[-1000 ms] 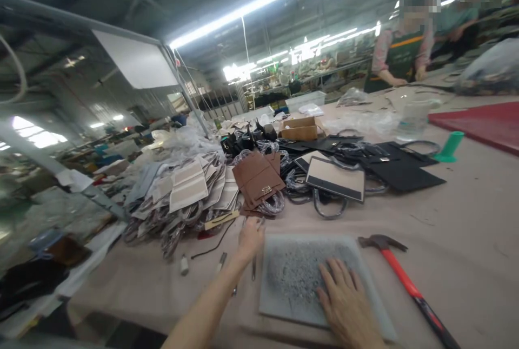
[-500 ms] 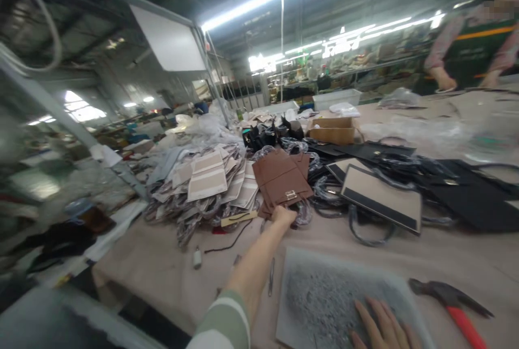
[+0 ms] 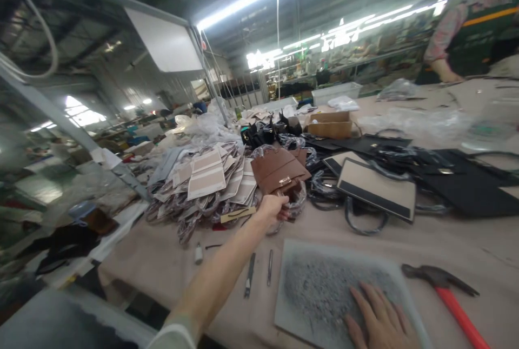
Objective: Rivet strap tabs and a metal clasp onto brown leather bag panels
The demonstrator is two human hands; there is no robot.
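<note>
My left hand reaches forward across the table, its fingers closed at the near edge of a brown handbag panel with a metal clasp. A plastic-wrapped handle curves just beside those fingers. Exactly which layer the fingertips pinch is partly hidden. My right hand lies flat with spread fingers on a worn grey slab. To its right rests a claw hammer with a red handle. Two slim metal tools, one of them a punch-like rod, lie left of the slab.
Beige bag panels are heaped on the left. Black bag pieces and a beige-and-black panel spread to the right. Behind stand a cardboard box and a white bin. A co-worker's arm shows at far right.
My left hand has moved slightly up and left, and the brown panel's near edge is shifted with the handle swung out beside it. My right hand stays flat on the slab.
</note>
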